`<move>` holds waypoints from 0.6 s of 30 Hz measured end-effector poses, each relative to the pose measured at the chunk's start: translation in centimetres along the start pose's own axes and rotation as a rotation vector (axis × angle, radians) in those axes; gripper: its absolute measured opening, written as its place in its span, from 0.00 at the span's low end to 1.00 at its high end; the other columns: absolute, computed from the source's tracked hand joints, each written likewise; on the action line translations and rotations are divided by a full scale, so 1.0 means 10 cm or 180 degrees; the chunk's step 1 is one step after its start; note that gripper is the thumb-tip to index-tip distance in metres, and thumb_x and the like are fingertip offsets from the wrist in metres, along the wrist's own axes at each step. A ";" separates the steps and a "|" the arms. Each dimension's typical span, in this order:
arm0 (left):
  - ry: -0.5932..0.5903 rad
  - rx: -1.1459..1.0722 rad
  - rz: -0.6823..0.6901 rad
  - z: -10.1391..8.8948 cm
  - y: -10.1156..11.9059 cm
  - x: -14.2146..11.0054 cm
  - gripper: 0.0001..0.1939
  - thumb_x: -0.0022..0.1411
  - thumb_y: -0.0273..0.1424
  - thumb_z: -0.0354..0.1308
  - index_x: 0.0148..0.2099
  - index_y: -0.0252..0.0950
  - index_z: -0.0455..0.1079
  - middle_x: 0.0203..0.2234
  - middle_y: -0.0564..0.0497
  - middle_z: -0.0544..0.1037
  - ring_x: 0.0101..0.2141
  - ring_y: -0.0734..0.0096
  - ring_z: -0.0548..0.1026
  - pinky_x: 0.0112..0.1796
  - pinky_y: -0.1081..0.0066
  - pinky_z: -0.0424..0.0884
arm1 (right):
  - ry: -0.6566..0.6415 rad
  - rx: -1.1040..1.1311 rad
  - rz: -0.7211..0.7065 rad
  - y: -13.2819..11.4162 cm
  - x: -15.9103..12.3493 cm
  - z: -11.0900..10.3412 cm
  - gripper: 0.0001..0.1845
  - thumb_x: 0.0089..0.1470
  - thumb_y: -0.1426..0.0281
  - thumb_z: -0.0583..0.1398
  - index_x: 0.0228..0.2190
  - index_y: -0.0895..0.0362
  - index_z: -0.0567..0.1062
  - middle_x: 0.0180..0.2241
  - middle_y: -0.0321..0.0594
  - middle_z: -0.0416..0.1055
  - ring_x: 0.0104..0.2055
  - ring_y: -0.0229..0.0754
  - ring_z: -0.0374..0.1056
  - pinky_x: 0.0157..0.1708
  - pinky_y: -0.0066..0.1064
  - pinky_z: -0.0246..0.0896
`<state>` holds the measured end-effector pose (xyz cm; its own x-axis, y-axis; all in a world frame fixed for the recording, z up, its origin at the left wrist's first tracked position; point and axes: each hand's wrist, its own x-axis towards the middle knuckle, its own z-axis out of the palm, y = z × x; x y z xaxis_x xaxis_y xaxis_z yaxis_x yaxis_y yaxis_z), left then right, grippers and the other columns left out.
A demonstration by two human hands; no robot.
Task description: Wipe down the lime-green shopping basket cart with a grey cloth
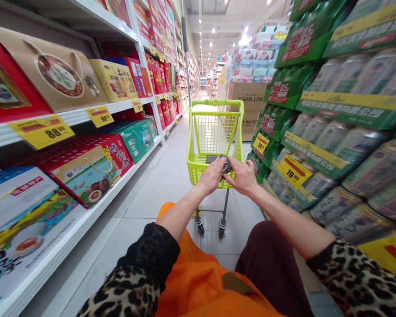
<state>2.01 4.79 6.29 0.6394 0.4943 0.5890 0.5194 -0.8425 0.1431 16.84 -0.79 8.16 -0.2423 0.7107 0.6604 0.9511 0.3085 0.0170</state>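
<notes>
A lime-green shopping cart [194,169] stands in front of me, its basket of plastic grid on a grey wheeled frame. My left hand [212,175] and my right hand [244,176] meet over the cart's near rim. Between them is a small dark grey object [227,165], mostly covered by my fingers, so its kind cannot be made out. Fingers of both hands are curled against it from either side. Just beyond my left hand, a flat dark item [211,158] shows within the basket, partly hidden.
Shelves [119,105] with gift boxes and yellow price tags run along the left. Stacked packs of cans [336,145] rise close on the right. Farther along stand wet-wipes cartons [247,99] topped by wrapped packs [255,57]. A tiled aisle floor [171,154] leads away past the cart.
</notes>
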 end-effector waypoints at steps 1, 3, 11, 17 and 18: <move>-0.0053 -0.0071 -0.0016 -0.04 -0.03 -0.01 0.27 0.60 0.26 0.39 0.62 0.28 0.45 0.59 0.39 0.57 0.60 0.68 0.52 0.56 0.61 0.55 | -0.0030 -0.0034 0.0020 -0.03 0.04 0.01 0.31 0.54 0.60 0.50 0.55 0.63 0.57 0.53 0.54 0.62 0.49 0.51 0.60 0.49 0.44 0.40; -0.0187 -0.0055 -0.0127 -0.17 -0.11 -0.07 0.30 0.58 0.27 0.42 0.62 0.26 0.42 0.59 0.37 0.56 0.59 0.68 0.54 0.57 0.61 0.53 | -0.0135 -0.0104 0.0045 -0.12 0.12 0.05 0.30 0.55 0.59 0.51 0.55 0.62 0.58 0.52 0.53 0.62 0.48 0.51 0.61 0.49 0.44 0.39; -0.0515 0.0927 -0.1238 -0.55 -0.46 -0.40 0.38 0.48 0.34 0.54 0.60 0.27 0.49 0.62 0.35 0.47 0.62 0.51 0.41 0.57 0.48 0.44 | -0.0531 -0.0141 -0.0001 -0.57 0.47 0.20 0.27 0.52 0.59 0.54 0.51 0.58 0.62 0.47 0.51 0.66 0.44 0.51 0.62 0.45 0.43 0.43; -0.0702 0.0811 -0.1152 -0.59 -0.49 -0.38 0.37 0.46 0.29 0.53 0.59 0.28 0.50 0.62 0.37 0.49 0.61 0.52 0.42 0.57 0.51 0.47 | -0.0588 -0.0149 -0.0114 -0.73 0.64 0.33 0.22 0.52 0.64 0.55 0.48 0.56 0.65 0.48 0.49 0.65 0.45 0.50 0.62 0.45 0.42 0.43; -0.0722 0.0806 -0.1135 -0.61 -0.49 -0.38 0.36 0.45 0.29 0.53 0.58 0.29 0.51 0.62 0.37 0.49 0.61 0.53 0.43 0.57 0.51 0.48 | -0.0614 -0.0138 -0.0121 -0.69 0.63 0.32 0.19 0.52 0.66 0.55 0.47 0.56 0.66 0.46 0.48 0.67 0.44 0.49 0.62 0.45 0.41 0.44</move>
<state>-6.39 5.78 8.19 0.4893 0.8004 0.3465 0.8320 -0.5475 0.0899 8.11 3.62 9.83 -0.3063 0.8084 0.5027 0.9470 0.3127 0.0743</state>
